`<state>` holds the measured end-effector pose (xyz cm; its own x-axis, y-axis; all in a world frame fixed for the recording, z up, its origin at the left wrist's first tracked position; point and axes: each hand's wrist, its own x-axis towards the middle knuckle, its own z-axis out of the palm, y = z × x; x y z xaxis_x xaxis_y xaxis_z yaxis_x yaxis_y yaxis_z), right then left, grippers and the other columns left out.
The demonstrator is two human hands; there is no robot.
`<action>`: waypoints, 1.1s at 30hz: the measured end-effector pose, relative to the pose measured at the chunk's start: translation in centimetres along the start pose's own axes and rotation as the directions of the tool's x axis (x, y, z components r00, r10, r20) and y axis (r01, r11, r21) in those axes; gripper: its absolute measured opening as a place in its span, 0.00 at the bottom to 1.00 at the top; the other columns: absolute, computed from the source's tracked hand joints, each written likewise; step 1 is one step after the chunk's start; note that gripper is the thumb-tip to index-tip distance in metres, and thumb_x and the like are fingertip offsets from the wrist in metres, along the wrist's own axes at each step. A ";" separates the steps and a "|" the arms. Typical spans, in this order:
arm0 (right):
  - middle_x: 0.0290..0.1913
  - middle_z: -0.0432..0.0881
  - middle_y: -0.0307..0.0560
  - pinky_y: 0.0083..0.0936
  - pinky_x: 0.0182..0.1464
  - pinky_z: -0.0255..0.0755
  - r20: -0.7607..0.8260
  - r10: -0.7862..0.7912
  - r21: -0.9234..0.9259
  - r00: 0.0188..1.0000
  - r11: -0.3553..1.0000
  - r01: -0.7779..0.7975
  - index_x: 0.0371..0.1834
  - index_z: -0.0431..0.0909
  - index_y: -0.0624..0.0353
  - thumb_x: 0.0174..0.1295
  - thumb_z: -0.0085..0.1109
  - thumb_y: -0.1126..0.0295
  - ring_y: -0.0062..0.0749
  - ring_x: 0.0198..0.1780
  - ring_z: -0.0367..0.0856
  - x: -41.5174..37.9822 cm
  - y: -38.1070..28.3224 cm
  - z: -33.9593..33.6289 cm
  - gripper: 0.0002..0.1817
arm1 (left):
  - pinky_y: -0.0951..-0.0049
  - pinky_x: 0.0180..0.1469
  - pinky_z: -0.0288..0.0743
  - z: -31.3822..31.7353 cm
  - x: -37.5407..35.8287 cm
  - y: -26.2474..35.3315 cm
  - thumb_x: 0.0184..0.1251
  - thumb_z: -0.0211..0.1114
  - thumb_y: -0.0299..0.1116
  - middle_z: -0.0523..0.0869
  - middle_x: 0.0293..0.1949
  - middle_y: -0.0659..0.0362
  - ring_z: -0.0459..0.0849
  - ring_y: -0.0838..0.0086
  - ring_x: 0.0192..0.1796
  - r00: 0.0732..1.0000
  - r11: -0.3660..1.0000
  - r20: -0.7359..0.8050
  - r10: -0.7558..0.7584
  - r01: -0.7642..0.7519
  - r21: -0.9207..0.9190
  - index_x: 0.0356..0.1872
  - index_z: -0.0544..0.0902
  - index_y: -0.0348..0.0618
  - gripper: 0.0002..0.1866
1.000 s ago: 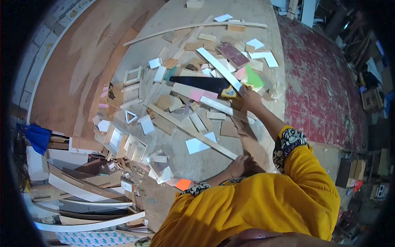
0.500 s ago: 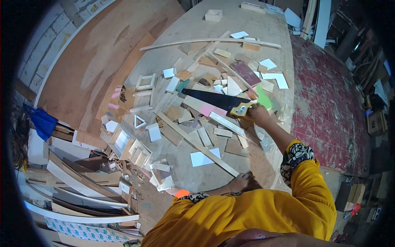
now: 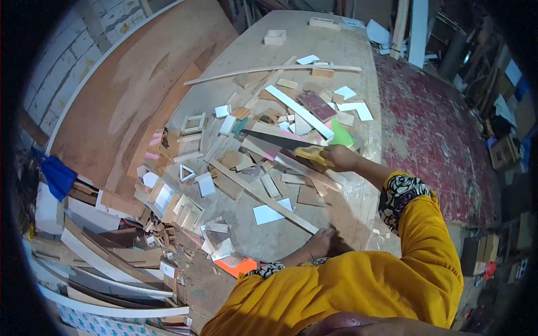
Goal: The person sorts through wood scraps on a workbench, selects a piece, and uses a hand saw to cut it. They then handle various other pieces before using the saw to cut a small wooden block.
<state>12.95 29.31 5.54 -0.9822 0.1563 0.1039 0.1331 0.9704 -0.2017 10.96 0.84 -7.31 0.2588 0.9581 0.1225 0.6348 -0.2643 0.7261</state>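
My right hand (image 3: pixel 339 157) grips the yellow handle of a handsaw (image 3: pixel 280 140). Its dark blade points left over a pile of wood offcuts. Near the table's front edge, my left hand (image 3: pixel 320 244) is closed around the near end of a long thin wooden strip (image 3: pixel 260 195), though its fingertips are partly hidden. Something dark brown (image 3: pixel 340 246) sits beside that hand; I cannot make out what it is. A white-faced strip (image 3: pixel 298 112) lies behind the saw, close to a green piece (image 3: pixel 342 133). Below the strip's near half is a white sheet (image 3: pixel 273 211).
The table (image 3: pixel 241 50) carries a small wooden box (image 3: pixel 275 37) and a long thin batten (image 3: pixel 274 69) at the back. Small wooden frames (image 3: pixel 190 137) stand on the left. A large plywood sheet (image 3: pixel 129 84) leans further left, and curved boards (image 3: pixel 112 252) are stacked below it.
The saw has tilted and come slightly nearer with my right hand. The strip behind it has shifted and now shows a white face. The whole view has moved a little.
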 end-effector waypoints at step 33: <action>0.21 0.68 0.31 0.13 0.22 0.57 0.051 0.847 0.976 -0.529 -0.154 -0.152 0.32 0.72 0.58 0.56 0.59 0.60 0.13 0.21 0.63 -26.8 -54.5 5.0 0.13 | 0.60 0.44 0.69 2.6 2.8 3.6 0.50 0.64 0.35 0.76 0.39 0.59 0.73 0.62 0.45 0.870 0.820 0.236 0.433 -0.489 0.297 0.42 0.80 0.54 0.15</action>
<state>31.40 -28.69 8.83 0.6254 0.7299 -0.2759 0.0000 -0.3536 -0.9354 15.84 2.29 -6.07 0.6718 0.6932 0.2610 0.6107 -0.7178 0.3344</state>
